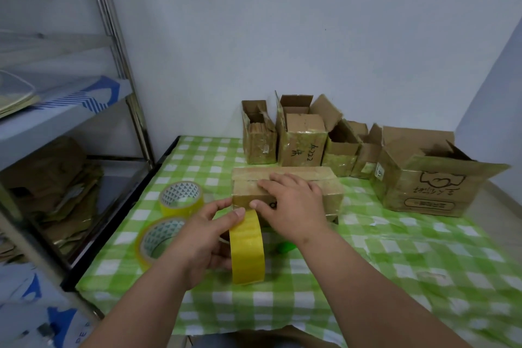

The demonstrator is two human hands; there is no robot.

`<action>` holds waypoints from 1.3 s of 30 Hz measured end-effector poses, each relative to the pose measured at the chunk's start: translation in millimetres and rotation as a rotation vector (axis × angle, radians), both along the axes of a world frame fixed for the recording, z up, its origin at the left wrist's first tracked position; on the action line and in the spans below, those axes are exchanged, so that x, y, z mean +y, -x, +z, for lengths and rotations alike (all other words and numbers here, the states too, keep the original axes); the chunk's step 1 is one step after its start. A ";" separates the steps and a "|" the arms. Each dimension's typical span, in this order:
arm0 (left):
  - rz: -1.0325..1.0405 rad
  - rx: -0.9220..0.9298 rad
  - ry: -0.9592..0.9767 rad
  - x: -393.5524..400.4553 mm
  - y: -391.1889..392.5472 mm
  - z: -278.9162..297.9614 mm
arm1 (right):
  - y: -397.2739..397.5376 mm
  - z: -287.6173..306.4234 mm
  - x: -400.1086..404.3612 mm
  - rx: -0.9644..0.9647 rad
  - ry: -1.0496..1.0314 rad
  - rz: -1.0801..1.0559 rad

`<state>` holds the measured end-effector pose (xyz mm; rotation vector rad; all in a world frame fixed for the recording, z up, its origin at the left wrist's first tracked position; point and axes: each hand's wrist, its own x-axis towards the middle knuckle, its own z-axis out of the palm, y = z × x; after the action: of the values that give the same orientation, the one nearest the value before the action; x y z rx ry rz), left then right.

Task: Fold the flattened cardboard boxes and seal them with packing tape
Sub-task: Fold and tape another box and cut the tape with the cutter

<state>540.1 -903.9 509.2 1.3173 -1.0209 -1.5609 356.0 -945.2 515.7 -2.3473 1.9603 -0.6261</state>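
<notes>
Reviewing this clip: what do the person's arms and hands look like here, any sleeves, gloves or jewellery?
Both forearms are bare all the way to the frame's bottom edge, with no sleeves showing. The left hand and right hand wear no gloves. No rings, watch or wristbands are visible on either wrist. Fingernails look short and unpainted.

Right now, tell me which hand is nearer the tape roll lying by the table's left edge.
Left. The left hand is right beside that tape roll; the right hand rests on the box, farther away.

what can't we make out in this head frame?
- Green object on the table: mostly hidden behind the right hand's wrist, unidentifiable.
- Tape end on the box: covered by right hand.
- Left hand's grip inside the tape roll: hidden by the roll.
- Shelf contents: blurred.
</notes>
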 end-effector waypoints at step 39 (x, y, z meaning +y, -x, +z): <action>0.150 -0.055 -0.007 -4.1 6.0 -8.3 | 3.1 -2.8 -9.3 -0.020 0.098 0.027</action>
<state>534.1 -908.1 501.0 1.4155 -0.9287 -1.4245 352.9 -954.5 512.9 -2.4085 1.9293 -0.7579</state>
